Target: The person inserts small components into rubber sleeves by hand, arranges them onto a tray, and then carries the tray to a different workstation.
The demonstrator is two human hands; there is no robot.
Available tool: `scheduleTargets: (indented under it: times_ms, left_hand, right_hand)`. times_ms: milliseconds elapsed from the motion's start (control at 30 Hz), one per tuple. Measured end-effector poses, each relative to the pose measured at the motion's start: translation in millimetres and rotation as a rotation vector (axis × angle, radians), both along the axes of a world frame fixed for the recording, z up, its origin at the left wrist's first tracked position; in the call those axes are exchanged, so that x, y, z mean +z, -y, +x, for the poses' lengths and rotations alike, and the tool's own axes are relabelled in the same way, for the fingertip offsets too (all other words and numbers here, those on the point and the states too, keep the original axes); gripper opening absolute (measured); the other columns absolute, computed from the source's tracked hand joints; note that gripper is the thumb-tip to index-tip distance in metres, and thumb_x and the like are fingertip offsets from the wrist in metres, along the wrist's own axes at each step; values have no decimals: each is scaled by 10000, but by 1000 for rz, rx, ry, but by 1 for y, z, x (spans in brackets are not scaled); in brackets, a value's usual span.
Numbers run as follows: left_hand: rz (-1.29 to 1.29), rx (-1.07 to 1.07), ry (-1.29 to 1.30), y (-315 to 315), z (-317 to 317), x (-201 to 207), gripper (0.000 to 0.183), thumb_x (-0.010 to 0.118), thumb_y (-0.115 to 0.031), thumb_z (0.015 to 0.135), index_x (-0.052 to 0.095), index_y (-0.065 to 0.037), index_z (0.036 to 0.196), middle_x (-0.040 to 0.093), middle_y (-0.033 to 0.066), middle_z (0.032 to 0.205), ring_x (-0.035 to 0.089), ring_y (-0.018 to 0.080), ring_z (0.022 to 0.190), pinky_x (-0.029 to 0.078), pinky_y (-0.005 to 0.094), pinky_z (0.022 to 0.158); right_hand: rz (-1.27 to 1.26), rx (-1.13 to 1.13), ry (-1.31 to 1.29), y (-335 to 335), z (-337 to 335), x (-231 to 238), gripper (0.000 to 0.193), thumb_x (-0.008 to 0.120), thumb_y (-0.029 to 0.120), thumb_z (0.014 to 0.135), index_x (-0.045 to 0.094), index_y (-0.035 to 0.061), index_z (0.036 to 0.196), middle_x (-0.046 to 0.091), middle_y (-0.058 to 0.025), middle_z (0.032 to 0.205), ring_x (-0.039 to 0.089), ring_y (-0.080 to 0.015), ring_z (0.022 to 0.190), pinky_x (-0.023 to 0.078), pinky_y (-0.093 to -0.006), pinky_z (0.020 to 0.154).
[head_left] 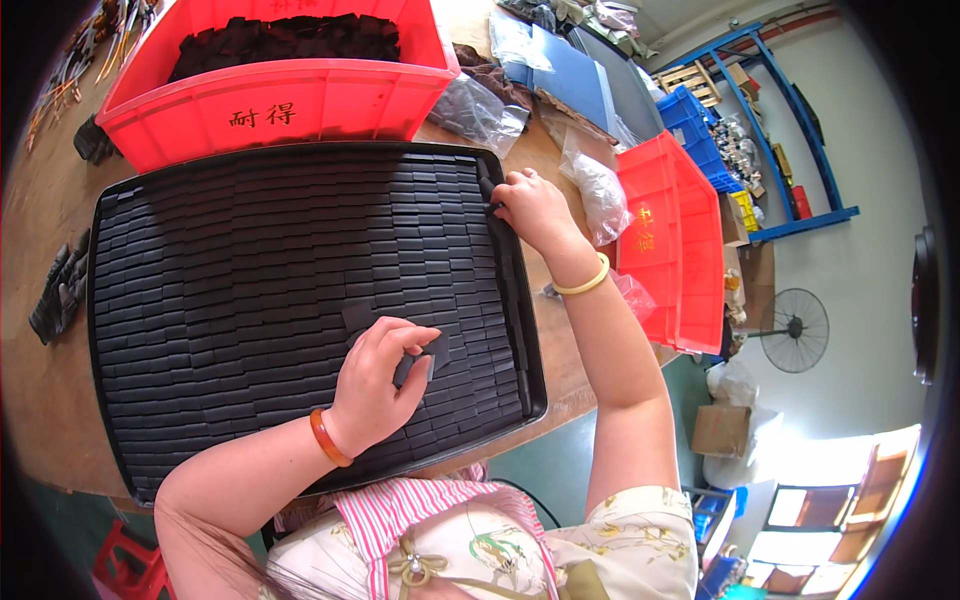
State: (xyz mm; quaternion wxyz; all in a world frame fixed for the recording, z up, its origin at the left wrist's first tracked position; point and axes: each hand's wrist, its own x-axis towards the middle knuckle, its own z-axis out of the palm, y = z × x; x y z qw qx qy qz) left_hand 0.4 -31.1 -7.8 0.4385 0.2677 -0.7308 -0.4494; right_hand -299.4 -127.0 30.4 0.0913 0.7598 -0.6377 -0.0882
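Around me, 1 o'clock: flat blue folder | 2 o'clock: blue metal rack | 3 o'clock: round caged fan | 4 o'clock: cardboard box | my 8 o'clock: red plastic stool

Workshop (red crates, blue rack, large fan).

Beyond my brown worktop I see a pale wall, blue rack, round fan, greenish floor and a bright window
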Motion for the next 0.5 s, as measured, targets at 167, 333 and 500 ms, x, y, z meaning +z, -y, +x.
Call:
scheduleTargets:
  times_ms: [167, 333, 500]
  left_hand:
    - [-1, -4, -2, 0, 0, 0, 335, 646, 33, 784, 588, -85, 1092, 582, 81, 964, 627, 209, 805, 488, 341, 774]
    - [-7, -10, 7, 1, 0, -2, 335, 645, 34, 785, 588, -86, 1092, 584, 82, 958, 628, 207, 808, 488, 341, 785]
    - [4, -13, 5, 0, 0, -1, 335, 646, 38, 781, 590, -84, 1088, 590, 83, 958, 629, 208, 809, 488, 343, 794]
  right_hand:
    - [-60, -19, -50, -1, 3, -7, 135, 745, 186, 727, 698, 121, 835, 638, -59, 872, 614, -270, 950, 529, -387, 794]
    - [-140, -37, -176, -3, 6, -8, 101, 708, 180, 752, 694, 103, 815, 642, -65, 804, 639, -264, 879, 537, -378, 733]
    - [-192, -36, 10, -8, 10, -4, 173, 729, 163, 738, 679, 125, 899, 635, -81, 856, 629, -280, 910, 536, -389, 755]
